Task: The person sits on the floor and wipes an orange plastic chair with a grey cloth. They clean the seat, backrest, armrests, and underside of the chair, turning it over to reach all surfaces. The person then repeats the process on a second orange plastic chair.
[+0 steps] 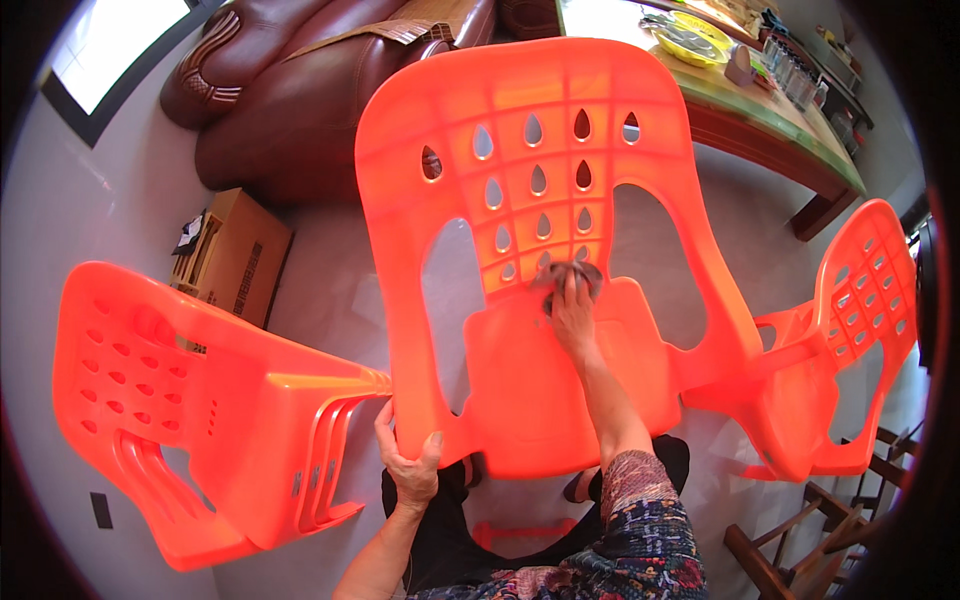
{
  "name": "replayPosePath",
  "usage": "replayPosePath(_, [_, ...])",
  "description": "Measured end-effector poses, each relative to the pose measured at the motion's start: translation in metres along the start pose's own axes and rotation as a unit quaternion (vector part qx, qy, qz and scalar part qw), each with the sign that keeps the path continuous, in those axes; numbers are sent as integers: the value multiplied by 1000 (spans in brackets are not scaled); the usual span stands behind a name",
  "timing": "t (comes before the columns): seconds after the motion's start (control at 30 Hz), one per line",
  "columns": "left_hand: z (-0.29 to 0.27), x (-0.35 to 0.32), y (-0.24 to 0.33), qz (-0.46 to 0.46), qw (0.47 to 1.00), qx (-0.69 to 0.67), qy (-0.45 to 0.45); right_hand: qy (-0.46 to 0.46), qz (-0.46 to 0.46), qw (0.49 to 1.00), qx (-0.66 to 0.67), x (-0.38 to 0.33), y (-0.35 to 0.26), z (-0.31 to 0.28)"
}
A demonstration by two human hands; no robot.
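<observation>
A red-orange plastic armchair (530,400) stands in front of me, its seat toward me and its backrest pierced with teardrop holes. My left hand (412,468) is wrapped round the front end of its left armrest. My right hand (573,318) reaches across the seat and presses a dark, crumpled cloth (562,274) against the low part of the backrest, where it meets the seat. The cloth is somewhat blurred, and it covers a few of the lowest holes.
Several stacked red-orange chairs (300,410) stand at the left, and another matching chair (790,410) at the right. Behind are a brown leather sofa (280,130), a cardboard box (235,260) and a wooden table (740,105) holding a yellow basket (692,40). Dark wooden stools (810,540) are at the lower right.
</observation>
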State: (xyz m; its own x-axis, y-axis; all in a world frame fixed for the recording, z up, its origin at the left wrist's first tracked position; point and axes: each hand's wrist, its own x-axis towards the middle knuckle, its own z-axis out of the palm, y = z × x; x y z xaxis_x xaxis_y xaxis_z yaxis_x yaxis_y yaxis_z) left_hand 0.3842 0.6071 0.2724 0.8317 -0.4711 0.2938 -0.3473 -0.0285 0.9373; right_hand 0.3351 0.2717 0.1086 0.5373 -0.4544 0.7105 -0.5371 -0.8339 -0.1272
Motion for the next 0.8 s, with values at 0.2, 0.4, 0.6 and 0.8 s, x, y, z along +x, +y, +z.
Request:
replayPosePath(0.2, [4,3,16,-4,1000,-15,-4,7,148,976,159,25,-11,-31])
replayPosePath(0.4, [0,0,9,-12,1000,14,0,142,70,985,-69,128,5,-56])
replayPosePath(0.6, [-1,0,1,6,1000,13,10,107,120,986,-49,57,2,-1])
replayPosePath(0.8, [4,1,9,-30,999,-13,19,-58,210,971,99,-5,-39,8])
